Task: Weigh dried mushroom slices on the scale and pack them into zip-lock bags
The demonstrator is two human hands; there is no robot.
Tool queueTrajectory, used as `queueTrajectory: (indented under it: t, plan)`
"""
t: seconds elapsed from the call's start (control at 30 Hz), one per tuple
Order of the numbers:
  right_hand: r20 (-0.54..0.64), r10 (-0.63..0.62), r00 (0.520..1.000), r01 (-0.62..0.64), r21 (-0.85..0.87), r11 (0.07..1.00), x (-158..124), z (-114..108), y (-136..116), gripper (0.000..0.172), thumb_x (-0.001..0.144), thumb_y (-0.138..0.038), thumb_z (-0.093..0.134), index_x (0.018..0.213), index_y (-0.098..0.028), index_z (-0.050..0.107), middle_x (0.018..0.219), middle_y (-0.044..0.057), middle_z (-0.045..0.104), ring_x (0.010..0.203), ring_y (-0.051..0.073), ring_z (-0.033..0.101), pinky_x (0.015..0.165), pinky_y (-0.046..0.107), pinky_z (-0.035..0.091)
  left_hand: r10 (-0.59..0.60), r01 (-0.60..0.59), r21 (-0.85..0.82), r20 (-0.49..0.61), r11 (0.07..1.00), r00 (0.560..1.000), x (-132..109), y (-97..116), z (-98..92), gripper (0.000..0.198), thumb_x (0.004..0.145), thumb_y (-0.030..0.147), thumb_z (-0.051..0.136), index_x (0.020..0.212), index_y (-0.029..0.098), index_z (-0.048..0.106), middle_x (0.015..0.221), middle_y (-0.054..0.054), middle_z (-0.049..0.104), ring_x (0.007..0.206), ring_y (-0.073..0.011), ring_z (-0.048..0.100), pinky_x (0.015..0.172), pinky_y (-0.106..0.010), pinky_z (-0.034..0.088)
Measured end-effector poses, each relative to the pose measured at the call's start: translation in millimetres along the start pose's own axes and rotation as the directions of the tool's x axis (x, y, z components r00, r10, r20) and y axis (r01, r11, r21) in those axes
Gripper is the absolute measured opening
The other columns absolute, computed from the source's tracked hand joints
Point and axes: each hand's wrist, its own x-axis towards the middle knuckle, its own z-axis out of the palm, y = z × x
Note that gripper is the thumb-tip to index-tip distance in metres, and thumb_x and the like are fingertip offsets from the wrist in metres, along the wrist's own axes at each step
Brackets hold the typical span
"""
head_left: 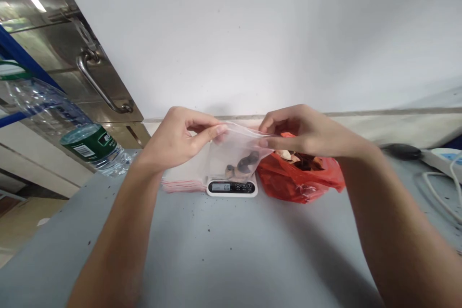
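A clear zip bag (225,156) with several brown and dark dried pieces (243,163) at its bottom hangs between my hands, above a small white digital scale (231,188) that reads 0.0. My left hand (180,134) pinches the bag's top left corner between thumb and fingers. On the other side, my right hand (296,130) grips the top right part of the bag's mouth. Behind and below that hand sits a red plastic bag (301,180), open at the top, with pale and dark dried pieces inside. Whether the zip bag touches the scale I cannot tell.
Left of the scale lies a stack of flat bags with red edges (184,184). A water bottle (81,137) stands at the table's left edge. At the right are a power strip (442,159) and a white cable (438,192). Dark crumbs dot the grey table (216,269); a white wall rises behind.
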Motion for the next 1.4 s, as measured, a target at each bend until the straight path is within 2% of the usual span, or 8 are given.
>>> queueTrajectory:
  t: [0.2,0.4,0.53,0.63,0.87,1.1,1.27,1.4]
  plan:
    - [-0.036,-0.160,0.986,0.157,-0.069,0.985,5.0,10.1,-2.0,0.027,0.088,-0.019,0.066,0.063,-0.020,0.057,0.049,-0.007,0.047,0.047,0.007,0.039,0.050,0.027,0.031,0.016,-0.013,-0.067,0.046,0.998,0.999,-0.6,-0.1,6.1,0.016,0.089,0.030,0.070,0.087,0.019,0.083,0.083,-0.002,0.082,0.075,-0.0170,0.072,0.067,-0.025,0.055]
    - [0.000,-0.117,0.993,0.117,-0.030,0.993,6.3,13.3,-4.6,0.023,0.088,-0.020,0.067,0.066,-0.019,0.060,0.052,-0.007,0.051,0.047,0.007,0.039,0.048,0.026,0.029,0.035,-0.035,-0.040,-0.010,0.999,0.999,0.0,-3.2,14.9,0.018,0.086,0.029,0.072,0.073,0.019,0.080,0.071,-0.002,0.079,0.067,-0.0169,0.069,0.056,-0.026,0.047]
    - [-0.011,-0.200,0.980,0.199,-0.059,0.978,9.0,14.8,-1.8,0.024,0.092,-0.025,0.066,0.069,-0.019,0.062,0.054,-0.007,0.050,0.050,0.007,0.041,0.051,0.026,0.030,0.018,-0.017,-0.062,0.013,0.998,1.000,0.2,-0.1,15.8,0.016,0.086,0.029,0.073,0.077,0.019,0.082,0.077,-0.002,0.082,0.072,-0.0182,0.073,0.063,-0.026,0.053]
    - [-0.009,-0.248,0.969,0.247,-0.095,0.964,9.9,14.5,-0.3,0.023,0.092,-0.020,0.064,0.069,-0.019,0.060,0.054,-0.008,0.046,0.052,0.007,0.040,0.053,0.027,0.031,0.007,-0.005,-0.091,0.028,0.996,1.000,0.0,0.3,12.0,0.017,0.088,0.030,0.071,0.081,0.019,0.083,0.082,-0.003,0.084,0.076,-0.0188,0.075,0.068,-0.026,0.057]
    - [-0.027,-0.112,0.993,0.110,-0.078,0.991,9.8,20.8,-4.6,0.023,0.092,-0.026,0.067,0.070,-0.019,0.062,0.057,-0.004,0.055,0.052,0.009,0.044,0.051,0.026,0.033,0.029,-0.029,0.000,-0.001,1.000,1.000,0.7,-1.5,10.6,0.019,0.090,0.028,0.067,0.077,0.019,0.079,0.071,-0.001,0.078,0.070,-0.0163,0.072,0.059,-0.023,0.051]
    - [-0.057,-0.219,0.974,0.211,-0.125,0.969,12.5,24.8,-2.7,0.026,0.091,-0.021,0.066,0.066,-0.021,0.058,0.057,-0.005,0.049,0.054,0.009,0.038,0.051,0.027,0.029,-0.002,0.002,-0.005,0.000,1.000,1.000,-1.2,6.0,10.6,0.018,0.088,0.032,0.070,0.078,0.022,0.082,0.078,-0.002,0.081,0.073,-0.0179,0.073,0.067,-0.026,0.056]
    - [-0.065,-0.139,0.988,0.132,-0.093,0.987,11.7,25.5,-3.8,0.028,0.092,-0.034,0.073,0.070,-0.021,0.062,0.058,-0.004,0.053,0.054,0.010,0.042,0.052,0.027,0.032,-0.011,0.011,0.002,0.002,1.000,1.000,-2.0,2.4,6.1,0.019,0.088,0.035,0.071,0.078,0.023,0.082,0.078,-0.001,0.082,0.074,-0.0181,0.074,0.061,-0.024,0.053]
    - [-0.054,-0.183,0.982,0.176,-0.122,0.977,14.3,27.3,-0.9,0.035,0.095,-0.042,0.070,0.068,-0.021,0.061,0.057,-0.004,0.051,0.054,0.010,0.039,0.052,0.027,0.030,0.008,-0.009,0.025,0.039,1.000,0.999,-2.5,4.3,5.5,0.022,0.090,0.036,0.071,0.075,0.022,0.079,0.073,0.000,0.080,0.072,-0.0178,0.073,0.065,-0.025,0.055]
